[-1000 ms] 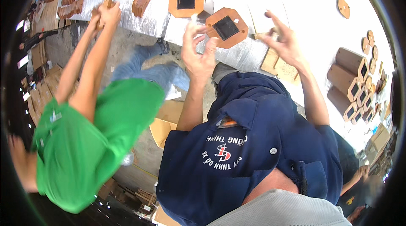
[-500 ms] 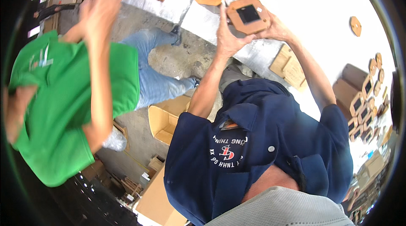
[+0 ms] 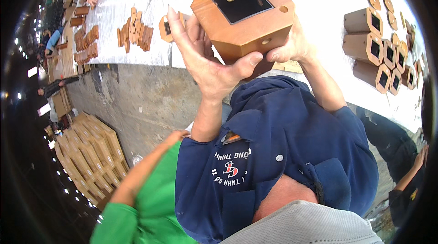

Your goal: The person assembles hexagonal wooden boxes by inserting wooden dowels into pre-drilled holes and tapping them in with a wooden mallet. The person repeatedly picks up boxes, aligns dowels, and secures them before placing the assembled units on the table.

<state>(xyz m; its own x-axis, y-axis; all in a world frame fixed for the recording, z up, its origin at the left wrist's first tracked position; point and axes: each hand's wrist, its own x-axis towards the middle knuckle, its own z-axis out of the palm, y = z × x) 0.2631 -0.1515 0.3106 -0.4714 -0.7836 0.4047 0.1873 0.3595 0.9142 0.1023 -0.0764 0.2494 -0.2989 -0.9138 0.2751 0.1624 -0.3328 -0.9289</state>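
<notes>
A white-covered table (image 3: 319,11) carries hexagonal wooden tubes (image 3: 365,38) lying at its right; flat wooden pieces (image 3: 137,34) lie heaped at its left.

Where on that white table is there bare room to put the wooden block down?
Both hands, left hand and right hand, grip the octagonal wooden block. The white table lies bare between the block and the stacked octagonal tubes. It is crowded at the right by the tubes and small wooden discs, and at the left by the flat wooden pieces.
</notes>
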